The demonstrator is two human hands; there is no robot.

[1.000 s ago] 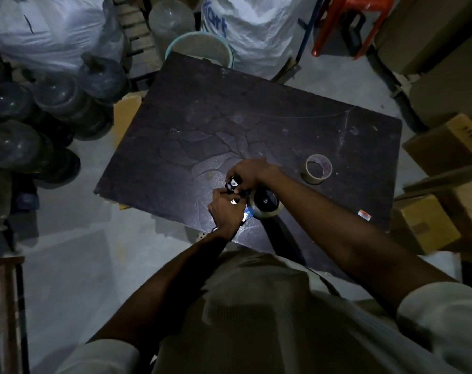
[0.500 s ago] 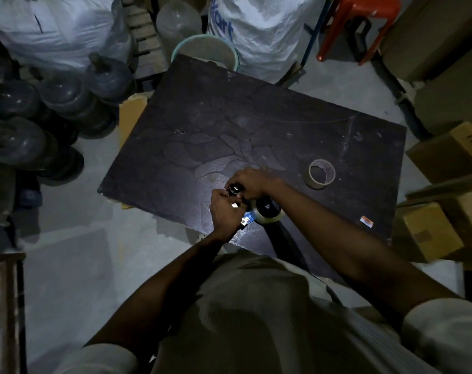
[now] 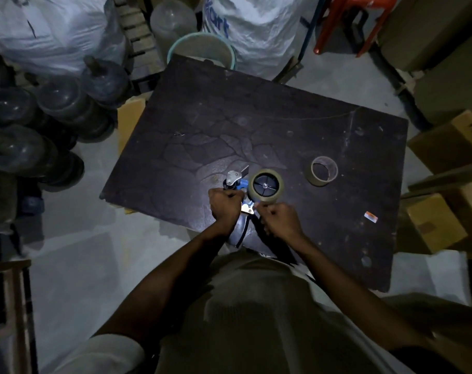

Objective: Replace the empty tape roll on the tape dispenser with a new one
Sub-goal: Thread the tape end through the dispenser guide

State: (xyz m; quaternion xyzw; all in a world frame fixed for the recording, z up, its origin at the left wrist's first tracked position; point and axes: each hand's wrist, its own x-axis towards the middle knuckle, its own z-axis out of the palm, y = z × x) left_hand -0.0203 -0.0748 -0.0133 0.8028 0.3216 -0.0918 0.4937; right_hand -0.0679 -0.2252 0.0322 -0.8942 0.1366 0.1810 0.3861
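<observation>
A blue and black tape dispenser [image 3: 239, 184] lies near the front edge of the dark table [image 3: 256, 125]. A full roll of brown tape [image 3: 266, 186] sits on its black hub. My left hand [image 3: 225, 205] is closed around the dispenser's body just left of the roll. My right hand [image 3: 279, 220] is closed at the near side of the roll, fingers pinched by the metal plate; I cannot tell what it pinches. An empty cardboard tape core [image 3: 324, 171] stands on the table to the right, apart from both hands.
A small orange-white scrap [image 3: 371, 217] lies on the table's right side. Water jugs [image 3: 59, 103] crowd the floor at left, white sacks [image 3: 256, 25] and a bucket [image 3: 202, 52] stand behind, cardboard boxes [image 3: 434, 222] at right, a red stool [image 3: 356, 20] at the back.
My right hand has come off the top of the dispenser and moved to the near side of the roll, uncovering the roll and hub. My left hand stays on the dispenser.
</observation>
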